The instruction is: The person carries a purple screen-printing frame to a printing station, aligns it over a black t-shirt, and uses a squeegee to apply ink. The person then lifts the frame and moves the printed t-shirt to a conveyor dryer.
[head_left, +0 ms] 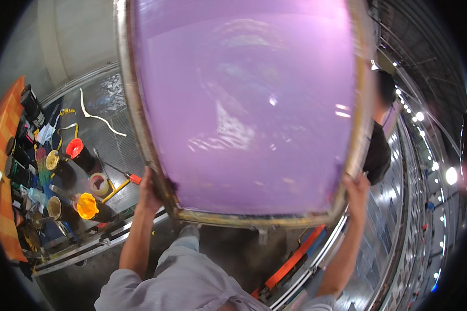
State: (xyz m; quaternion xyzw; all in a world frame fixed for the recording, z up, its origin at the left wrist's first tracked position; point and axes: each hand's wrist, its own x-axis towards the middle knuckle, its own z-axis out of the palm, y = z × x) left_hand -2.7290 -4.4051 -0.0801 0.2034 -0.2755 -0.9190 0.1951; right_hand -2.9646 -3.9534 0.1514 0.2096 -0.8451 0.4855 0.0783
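Note:
A large screen-printing frame (254, 103) with shiny purple mesh fills the upper middle of the view, raised in front of me. Faint pale shapes and light reflections show on its mesh. My left hand (149, 191) grips the frame's stained edge near its lower left corner. Near the lower right corner, my right hand (357, 187) is closed round the opposite edge. The fingertips of both hands are partly hidden by the frame. Its far end runs out of the picture at the top.
At left, a work table (109, 103) bears a red ink pot (75, 149), a yellow ink pot (87, 206), a tape roll (99, 183) and a red-handled screwdriver (133, 178). Another person (380, 145) stands behind the frame's right edge. A long metal-railed table (389, 207) extends along the right.

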